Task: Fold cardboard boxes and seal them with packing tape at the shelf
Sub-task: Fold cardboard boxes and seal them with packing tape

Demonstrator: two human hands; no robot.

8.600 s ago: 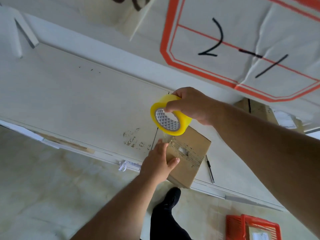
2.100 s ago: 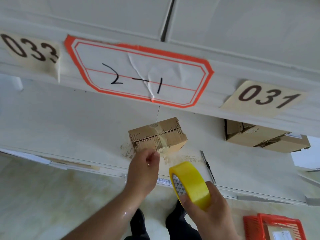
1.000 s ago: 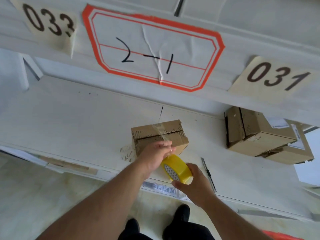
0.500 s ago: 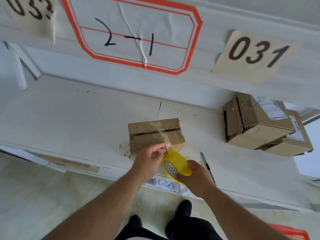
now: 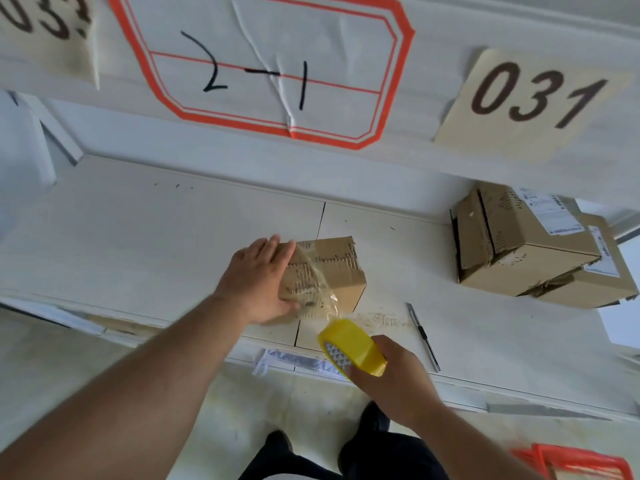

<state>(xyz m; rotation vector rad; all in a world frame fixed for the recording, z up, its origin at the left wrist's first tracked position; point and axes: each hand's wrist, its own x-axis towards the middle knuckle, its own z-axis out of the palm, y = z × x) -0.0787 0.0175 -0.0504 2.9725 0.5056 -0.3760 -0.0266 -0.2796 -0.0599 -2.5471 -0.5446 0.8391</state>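
Note:
A small brown cardboard box (image 5: 337, 275) sits on the white shelf (image 5: 138, 237), its top flaps crossed by clear tape. My left hand (image 5: 258, 282) lies against the box's left side, fingers straight along the top edge and thumb at the near bottom corner. My right hand (image 5: 389, 372) grips a yellow roll of packing tape (image 5: 351, 351) just in front of the box. A clear strip of tape (image 5: 318, 282) stretches from the roll up over the box's near face and top.
A utility knife (image 5: 424, 336) lies on the shelf right of the roll. Stacked cardboard boxes (image 5: 533, 247) stand at the back right. Labels "2-1" (image 5: 263, 67) and "031" hang above. A red basket (image 5: 581, 465) sits on the floor at bottom right.
My left hand has let go of the tape end and moved onto the box's left side. The roll has pulled back toward me, drawing the strip over the box.

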